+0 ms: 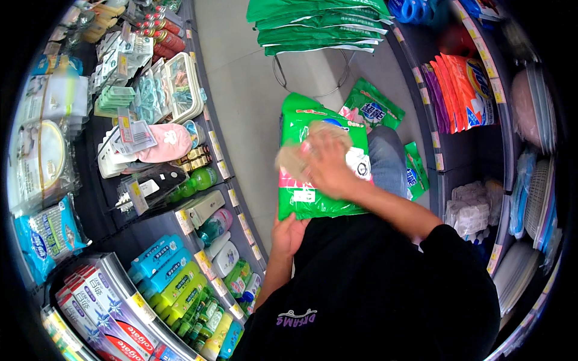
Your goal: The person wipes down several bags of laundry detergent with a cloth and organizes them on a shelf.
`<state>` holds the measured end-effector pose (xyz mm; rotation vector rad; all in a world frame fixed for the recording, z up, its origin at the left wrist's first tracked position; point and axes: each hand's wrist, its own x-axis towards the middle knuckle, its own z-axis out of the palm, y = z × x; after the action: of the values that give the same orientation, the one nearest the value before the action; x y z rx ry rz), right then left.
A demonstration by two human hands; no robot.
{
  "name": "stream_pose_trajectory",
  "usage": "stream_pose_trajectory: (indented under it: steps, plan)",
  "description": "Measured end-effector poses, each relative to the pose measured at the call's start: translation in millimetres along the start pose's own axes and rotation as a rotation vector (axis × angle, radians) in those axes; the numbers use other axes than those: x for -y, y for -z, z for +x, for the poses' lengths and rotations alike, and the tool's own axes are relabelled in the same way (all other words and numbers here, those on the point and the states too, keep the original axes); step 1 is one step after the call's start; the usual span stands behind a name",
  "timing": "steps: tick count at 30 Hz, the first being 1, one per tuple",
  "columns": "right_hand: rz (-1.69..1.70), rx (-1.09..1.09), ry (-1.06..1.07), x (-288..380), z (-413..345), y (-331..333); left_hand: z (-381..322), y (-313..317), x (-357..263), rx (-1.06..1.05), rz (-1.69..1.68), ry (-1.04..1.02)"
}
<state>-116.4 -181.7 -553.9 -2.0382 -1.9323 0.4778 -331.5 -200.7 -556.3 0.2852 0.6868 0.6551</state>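
Observation:
A green plastic bag of laundry powder (329,205) lies on my lap. My left hand (289,232) grips its lower left corner, thumb on top. My right hand (327,164) is on the upper face of the bag, blurred, with a crumpled tan cloth or paper (293,160) under the fingers; how the fingers hold it is unclear. Beyond my knees a stack of similar green bags (320,27) rests on a stool with a round metal frame (280,76). Another green bag (375,106) lies on the floor beyond my knee, and one more (416,171) lies to the right of my leg.
Shelves stand close on both sides. The left one holds hanging goods, pink slippers or socks (167,142), bottles (178,280) and toothpaste boxes (99,311). Orange detergent bags (465,94) and stacked plastic ware (537,198) fill the right one. Grey floor tiles (235,94) show between them.

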Motion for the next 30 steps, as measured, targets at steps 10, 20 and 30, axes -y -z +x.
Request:
stream_pose_trajectory:
  steps: [10, 20, 30]
  plan:
    - [-0.05, 0.132, 0.208, 6, -4, 8, 5, -14, -16, 0.002, -0.391, -0.01]
    - [0.138, 0.17, -0.091, -89, -43, -23, 14, -14, -29, 0.0, 0.001, -0.013]
    - [0.536, 0.292, 0.442, -5, -59, 19, 22, 17, -40, -0.01, 0.043, -0.042]
